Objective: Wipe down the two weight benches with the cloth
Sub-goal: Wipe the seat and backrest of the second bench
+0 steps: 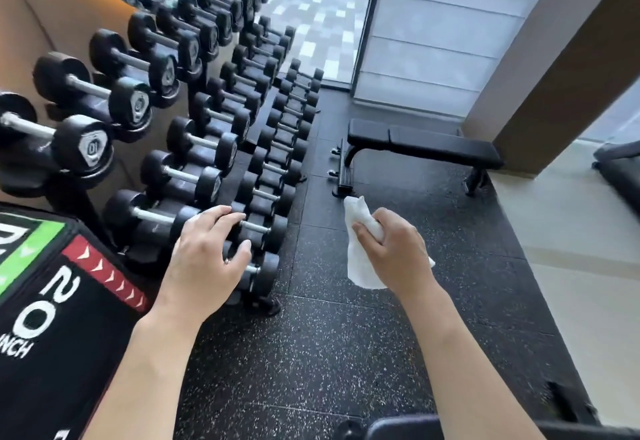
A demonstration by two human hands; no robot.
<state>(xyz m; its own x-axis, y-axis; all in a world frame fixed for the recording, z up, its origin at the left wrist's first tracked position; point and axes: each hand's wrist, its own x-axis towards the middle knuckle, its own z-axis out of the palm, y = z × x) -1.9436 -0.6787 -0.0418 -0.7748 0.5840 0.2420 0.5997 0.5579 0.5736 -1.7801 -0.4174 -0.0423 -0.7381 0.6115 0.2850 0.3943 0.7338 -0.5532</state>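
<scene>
A black flat weight bench (426, 147) stands on the dark rubber floor ahead, across my view, near a brown pillar. At the bottom edge of the view shows the black padded end of another bench (401, 429), right under my arms. My right hand (394, 249) grips a crumpled white cloth (360, 245) in mid-air, well short of the far bench. My left hand (207, 252) hovers with relaxed fingers over the lowest dumbbells, holding nothing.
A three-tier rack of black dumbbells (207, 121) runs along the left wall under a mirror. A black plyo box marked 20 (52, 318) sits at the near left. A treadmill edge (620, 166) shows at the right. Speckled floor (346, 335) lies between me and the bench.
</scene>
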